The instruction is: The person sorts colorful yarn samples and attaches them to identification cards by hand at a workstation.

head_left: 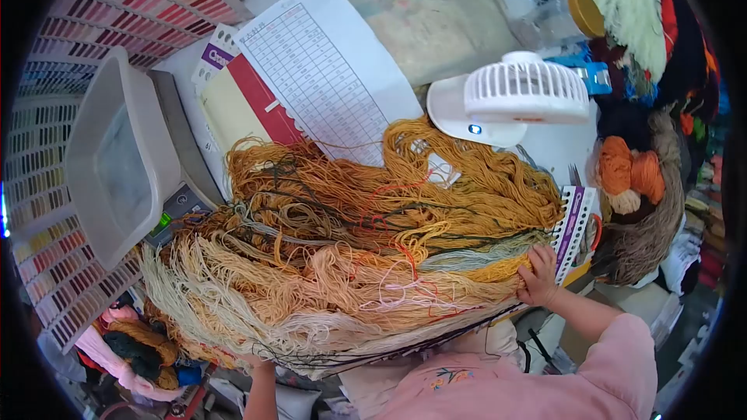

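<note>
A wide heap of thread skeins [342, 264] lies across the table in front of me, shading from brown and gold at the back to cream and pale green at the front. My right hand [538, 278] grips the right end of the heap, its fingers curled over yellow and cream strands. At the front left edge, my left hand [261, 361] reaches under the cream skeins, and its fingers are hidden by them. Thin red, pink and black strands run over the pile. A printed table sheet [311, 54] lies behind, its lower edge touching the brown threads.
A white plastic tub [117, 155] sits on a digital scale [183, 206] at left, beside thread colour charts [47, 179]. A white fan [521, 97] stands behind the heap. To the right are a spiral-bound card [572, 225], orange skeins [630, 171] and a gold-lidded jar [568, 19].
</note>
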A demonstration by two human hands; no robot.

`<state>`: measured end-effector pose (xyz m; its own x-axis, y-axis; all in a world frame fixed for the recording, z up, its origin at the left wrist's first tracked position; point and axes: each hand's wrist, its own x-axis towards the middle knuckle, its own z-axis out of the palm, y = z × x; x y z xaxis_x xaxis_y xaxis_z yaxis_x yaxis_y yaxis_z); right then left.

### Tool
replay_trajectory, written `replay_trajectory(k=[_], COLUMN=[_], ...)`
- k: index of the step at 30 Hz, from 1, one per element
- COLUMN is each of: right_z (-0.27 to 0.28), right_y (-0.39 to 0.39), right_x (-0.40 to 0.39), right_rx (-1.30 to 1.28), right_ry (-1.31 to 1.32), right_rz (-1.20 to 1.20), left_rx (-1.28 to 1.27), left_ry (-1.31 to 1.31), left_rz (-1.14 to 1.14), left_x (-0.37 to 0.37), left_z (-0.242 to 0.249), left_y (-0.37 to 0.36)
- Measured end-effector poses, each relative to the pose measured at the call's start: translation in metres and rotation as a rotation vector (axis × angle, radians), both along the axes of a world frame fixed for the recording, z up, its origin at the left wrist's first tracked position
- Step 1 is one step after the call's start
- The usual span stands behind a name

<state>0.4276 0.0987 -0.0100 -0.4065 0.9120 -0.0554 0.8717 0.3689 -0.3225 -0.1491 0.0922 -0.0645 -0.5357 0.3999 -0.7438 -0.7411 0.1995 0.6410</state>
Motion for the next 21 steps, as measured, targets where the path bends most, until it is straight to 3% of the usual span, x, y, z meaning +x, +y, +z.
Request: replay_trajectory(k=[2,4,5,7,13,15,17,18,21], right_z=[0.000,0.002,0.001,0.000,-0.002,-0.001,-0.001,0.000,0.001], right_y=[0.002,0.002,0.000,-0.001,-0.002,-0.002,0.000,-0.001,0.001], right_x=[0.000,0.001,0.002,0.004,0.004,0.003,0.002,0.002,0.001], right_rx=[-0.021,-0.043,-0.052,-0.085,-0.068,-0.056,-0.063,-0.072,-0.063], right_ry=[0.014,0.033,0.021,0.006,0.003,0.010,0.006,0.001,0.004], right_rz=[-0.002,0.012,0.021,0.023,0.027,0.019,0.018,0.012,0.018], left_rx=[-0.133,-0.055,-0.071,-0.081,-0.100,-0.136,-0.007,-0.134,-0.158], left_ry=[0.026,-0.156,-0.004,0.238,0.340,0.468,0.288,0.608,0.615], left_rz=[0.173,0.497,0.098,0.071,0.193,0.156,0.080,-0.114,-0.090], left_x=[0.025,-0.003,-0.041,-0.008,-0.007,-0.027,-0.062,-0.088,-0.037], left_z=[0.021,0.004,-0.033,-0.012,-0.009,-0.033,-0.055,-0.081,-0.040], left_y=[0.021,-0.010,-0.051,-0.020,-0.011,-0.040,-0.071,-0.098,-0.048])
